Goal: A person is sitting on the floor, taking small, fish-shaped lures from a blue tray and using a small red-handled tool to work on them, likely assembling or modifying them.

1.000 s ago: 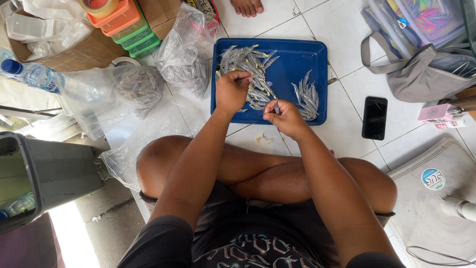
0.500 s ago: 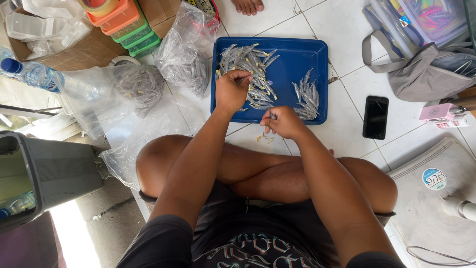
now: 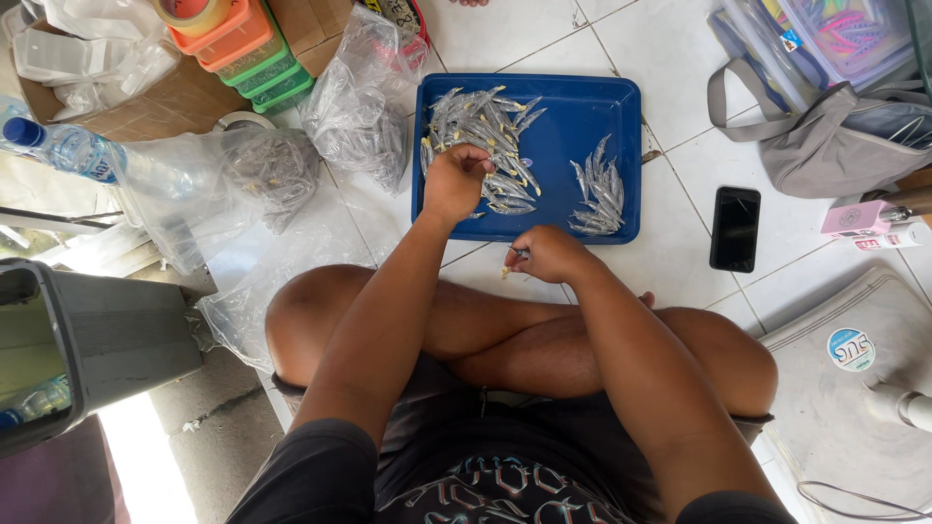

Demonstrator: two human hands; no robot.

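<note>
A blue tray point(image 3: 568, 107) lies on the white tiled floor in front of my crossed legs. It holds a big heap of small silver fish point(image 3: 481, 126) on its left side and a smaller pile of fish point(image 3: 599, 189) on its right. My left hand point(image 3: 454, 182) rests on the near edge of the big heap, fingers curled into the fish. My right hand point(image 3: 547, 254) hovers just below the tray's near rim, pinching one small fish point(image 3: 517, 255) between its fingertips. A pale scrap point(image 3: 505, 273) lies on the tile beneath it.
Clear plastic bags point(image 3: 354, 107) lie left of the tray. A water bottle point(image 3: 68, 146), stacked coloured containers point(image 3: 243, 44) and a cardboard box sit at the far left, a grey bin point(image 3: 87, 340) nearer. A black phone point(image 3: 735, 228) and grey bag point(image 3: 835, 136) lie to the right.
My right hand has drawn back off the tray toward my legs, carrying a small fish. My left hand has stayed on the big heap.
</note>
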